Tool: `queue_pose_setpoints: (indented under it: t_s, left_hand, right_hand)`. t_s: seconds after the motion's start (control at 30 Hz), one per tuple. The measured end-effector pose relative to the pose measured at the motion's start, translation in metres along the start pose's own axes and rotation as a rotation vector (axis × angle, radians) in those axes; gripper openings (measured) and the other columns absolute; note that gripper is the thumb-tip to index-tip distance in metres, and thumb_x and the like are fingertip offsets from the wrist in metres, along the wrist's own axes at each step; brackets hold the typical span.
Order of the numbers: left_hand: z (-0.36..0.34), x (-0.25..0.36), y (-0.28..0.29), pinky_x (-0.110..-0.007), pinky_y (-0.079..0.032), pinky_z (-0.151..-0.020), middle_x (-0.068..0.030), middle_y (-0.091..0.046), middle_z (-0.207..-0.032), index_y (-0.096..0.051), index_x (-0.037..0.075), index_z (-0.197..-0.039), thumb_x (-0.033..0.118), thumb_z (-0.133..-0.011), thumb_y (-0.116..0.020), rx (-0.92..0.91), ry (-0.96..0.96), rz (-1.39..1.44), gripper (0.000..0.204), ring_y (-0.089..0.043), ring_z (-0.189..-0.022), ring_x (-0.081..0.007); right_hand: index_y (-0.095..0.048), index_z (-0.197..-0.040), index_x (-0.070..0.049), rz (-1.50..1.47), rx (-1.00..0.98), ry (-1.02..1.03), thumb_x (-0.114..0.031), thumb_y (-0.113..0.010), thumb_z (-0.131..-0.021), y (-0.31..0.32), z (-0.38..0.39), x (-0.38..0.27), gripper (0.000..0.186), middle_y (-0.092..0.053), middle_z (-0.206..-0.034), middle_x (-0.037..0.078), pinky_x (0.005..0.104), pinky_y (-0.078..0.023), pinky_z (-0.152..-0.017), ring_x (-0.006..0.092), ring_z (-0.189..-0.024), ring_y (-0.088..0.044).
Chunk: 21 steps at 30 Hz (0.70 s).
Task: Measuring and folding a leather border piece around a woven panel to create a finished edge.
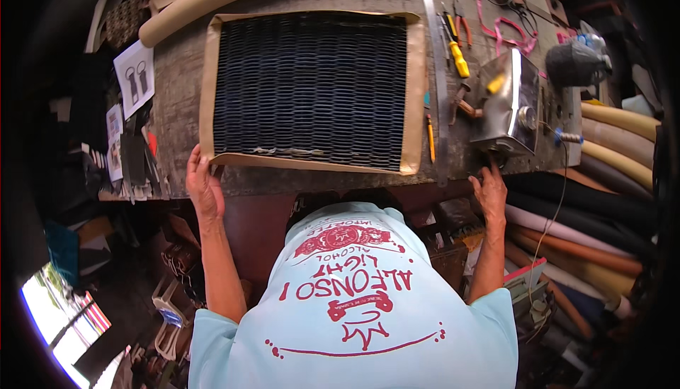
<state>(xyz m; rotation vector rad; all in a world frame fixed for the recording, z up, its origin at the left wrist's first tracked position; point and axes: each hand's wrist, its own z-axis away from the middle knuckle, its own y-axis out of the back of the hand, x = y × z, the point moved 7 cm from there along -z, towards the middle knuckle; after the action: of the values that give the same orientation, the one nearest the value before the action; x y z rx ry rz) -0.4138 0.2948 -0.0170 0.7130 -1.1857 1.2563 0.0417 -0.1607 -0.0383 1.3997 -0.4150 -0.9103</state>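
Head view had the brown-edged tray [414,99] lying on the bench [177,106], packed with black strips [312,92]. Left hand [205,184] was pinched closed on the tray's near left corner. Right hand [490,189] was loosely curled at the bench edge, right by a shiny metal box [511,106], tbh couldn't tell if it held anything.

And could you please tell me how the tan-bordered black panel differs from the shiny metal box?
The tan-bordered black panel has a ribbed surface, whereas the shiny metal box is reflective. The panel looks far wider than the box. The left hand touches the panel's near left corner; the right hand is by the box's near end. Both are on the workbench.
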Motion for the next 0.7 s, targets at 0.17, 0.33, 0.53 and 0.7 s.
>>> queue_pose_setpoints:
  t_s: [0.17,0.33,0.53,0.7]
  left_hand:
    - [0.011,-0.002,0.003,-0.035,-0.041,-0.108,-0.0076,-0.055,-0.133,-0.042,-0.001,-0.143,0.013,-0.095,-0.065,-0.026,-0.030,0.075,0.055,-0.053,-0.122,-0.0175]
    - [0.015,-0.003,0.001,-0.031,-0.037,-0.110,-0.0106,-0.055,-0.136,-0.040,-0.002,-0.145,0.006,-0.094,-0.066,-0.051,-0.050,0.135,0.058,-0.051,-0.125,-0.0165]
    - [0.020,0.003,0.002,-0.033,-0.034,-0.112,-0.0111,-0.049,-0.139,-0.039,-0.004,-0.145,0.006,-0.093,-0.067,0.001,-0.040,0.134,0.060,-0.046,-0.131,-0.0182]
    - [0.024,0.007,-0.003,-0.034,-0.034,-0.113,-0.0120,-0.047,-0.140,-0.037,-0.004,-0.145,-0.004,-0.090,-0.058,0.019,-0.017,0.217,0.058,-0.044,-0.133,-0.0191]
  right_hand:
    - [-0.065,-0.100,0.002,-0.304,-0.069,-0.025,-0.009,-0.073,-0.082,0.056,-0.012,-0.065,0.022,-0.067,-0.119,0.019,0.0360,-0.053,-0.075,0.0291,-0.087,-0.067]
    - [-0.060,-0.102,0.001,-0.695,-0.140,0.495,0.007,-0.067,-0.081,0.097,-0.032,-0.276,0.023,-0.066,-0.124,0.015,0.0292,-0.053,-0.070,0.0167,-0.080,-0.065]
    - [-0.053,-0.107,-0.006,-0.549,-0.460,1.225,0.009,-0.062,-0.079,0.020,-0.063,-0.473,0.033,-0.063,-0.130,0.012,0.0393,-0.053,-0.083,0.0288,-0.099,-0.063]
    - [-0.056,-0.101,-0.004,-0.365,-0.628,1.608,-0.002,-0.061,-0.087,-0.028,-0.063,-0.546,0.015,-0.061,-0.133,0.008,0.0398,-0.047,-0.093,0.0261,-0.108,-0.060]
